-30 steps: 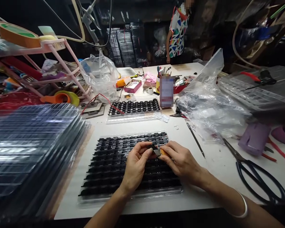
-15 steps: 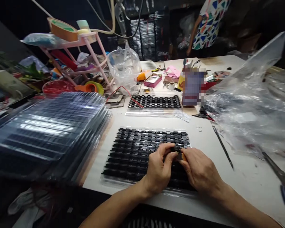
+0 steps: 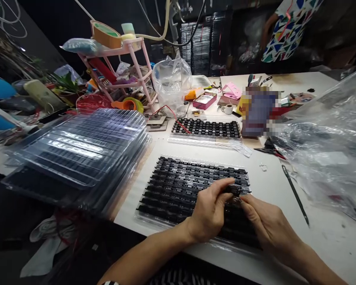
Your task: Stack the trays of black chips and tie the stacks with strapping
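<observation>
In front of me a clear plastic tray (image 3: 154,225) holds rows of small black plastic connectors (image 3: 178,184). Over its right side, my left hand (image 3: 207,209) is closed, thumb and forefinger pinching a small black plastic part (image 3: 233,189). My right hand (image 3: 269,223) comes in from the right with its fingers pinched together at the near end of that part. Something tiny and shiny shows between the right fingertips, too small to name. The hands partly cover the tray's right rows.
Stacked clear trays (image 3: 77,146) stand at the left. Behind lies another filled tray (image 3: 206,128). Pliers (image 3: 269,150), tweezers (image 3: 295,194) and a plastic bag (image 3: 323,158) are at the right. A pink rack (image 3: 133,63) stands at the back left; a person (image 3: 290,31) is beyond the table.
The view has swung left, so things sit further right in the picture. My hands stay together over the tray; the right fingers have drawn slightly back from the left ones.
</observation>
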A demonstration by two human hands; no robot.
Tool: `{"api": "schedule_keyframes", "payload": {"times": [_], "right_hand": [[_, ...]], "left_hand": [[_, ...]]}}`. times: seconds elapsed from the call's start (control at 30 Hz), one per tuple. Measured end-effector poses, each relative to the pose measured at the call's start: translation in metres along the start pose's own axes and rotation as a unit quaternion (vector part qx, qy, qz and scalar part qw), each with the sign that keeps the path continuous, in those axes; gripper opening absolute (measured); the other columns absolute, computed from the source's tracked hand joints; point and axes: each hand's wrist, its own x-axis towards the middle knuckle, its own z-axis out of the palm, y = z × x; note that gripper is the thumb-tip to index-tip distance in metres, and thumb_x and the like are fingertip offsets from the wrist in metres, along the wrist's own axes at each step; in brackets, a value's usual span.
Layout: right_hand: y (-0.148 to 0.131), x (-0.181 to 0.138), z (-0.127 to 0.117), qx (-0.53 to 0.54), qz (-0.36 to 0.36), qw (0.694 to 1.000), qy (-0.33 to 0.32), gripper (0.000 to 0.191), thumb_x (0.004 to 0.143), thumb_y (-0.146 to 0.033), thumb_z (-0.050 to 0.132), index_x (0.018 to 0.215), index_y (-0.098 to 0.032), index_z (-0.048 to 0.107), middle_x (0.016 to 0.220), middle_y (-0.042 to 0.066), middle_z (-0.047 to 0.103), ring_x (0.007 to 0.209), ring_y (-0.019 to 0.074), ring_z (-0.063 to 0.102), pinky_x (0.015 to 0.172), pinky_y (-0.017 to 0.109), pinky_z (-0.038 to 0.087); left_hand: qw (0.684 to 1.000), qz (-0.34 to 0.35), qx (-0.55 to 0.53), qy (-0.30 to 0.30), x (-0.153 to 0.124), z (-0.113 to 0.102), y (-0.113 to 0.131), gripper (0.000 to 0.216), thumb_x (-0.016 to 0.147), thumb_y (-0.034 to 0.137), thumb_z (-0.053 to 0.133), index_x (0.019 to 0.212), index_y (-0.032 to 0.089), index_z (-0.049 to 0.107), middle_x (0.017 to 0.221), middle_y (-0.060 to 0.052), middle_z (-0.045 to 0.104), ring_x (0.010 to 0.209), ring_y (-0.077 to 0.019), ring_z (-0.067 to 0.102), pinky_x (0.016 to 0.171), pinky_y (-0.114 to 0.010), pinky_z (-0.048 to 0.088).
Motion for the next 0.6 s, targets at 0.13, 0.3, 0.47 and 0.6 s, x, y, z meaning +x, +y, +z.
{"api": "schedule_keyframes", "payload": {"times": [0.13,0.3,0.47,0.6], "right_hand": [[0.004,0.000,-0.009,-0.001,-0.038,0.998,0.049,0.029,0.090,-0.037,0.052,0.112,-0.018,0.052,0.076,0.002,0.058,0.056,0.0102,0.053,0.051,0.021,0.047],[0.007,-0.001,-0.008,0.019,-0.072,0.996,0.052,0.042,0.089,-0.014,0.049,0.130,-0.022,0.049,0.094,0.006,0.054,0.073,0.0107,0.056,0.062,0.021,0.050],[0.010,0.002,-0.012,0.036,-0.118,0.989,0.077,0.027,0.087,-0.015,0.050,0.113,-0.015,0.058,0.091,0.007,0.052,0.073,0.0103,0.053,0.058,0.019,0.048],[0.006,0.003,-0.017,0.047,-0.129,0.989,0.055,0.024,0.087,-0.017,0.051,0.106,-0.009,0.062,0.089,0.009,0.056,0.075,0.0115,0.053,0.062,0.020,0.049]], "left_hand": [[0.975,-0.170,-0.143,-0.007,0.009,-0.001,0.006,0.022,0.087,0.024,0.054,0.107,0.015,0.059,0.098,-0.008,0.066,0.078,-0.0151,0.066,0.077,-0.030,0.053],[0.933,-0.242,-0.233,-0.132,0.014,-0.006,0.013,0.015,0.083,0.025,0.062,0.095,0.016,0.063,0.089,-0.004,0.067,0.083,-0.0131,0.062,0.077,-0.023,0.048],[0.897,-0.297,-0.263,-0.194,0.019,-0.013,0.011,0.024,0.077,0.029,0.068,0.099,0.020,0.067,0.089,-0.003,0.065,0.082,-0.0137,0.058,0.077,-0.023,0.046],[0.890,-0.305,-0.254,-0.226,0.019,-0.012,0.009,0.032,0.069,0.036,0.075,0.096,0.020,0.070,0.087,-0.002,0.059,0.083,-0.0146,0.055,0.074,-0.022,0.044]]}}
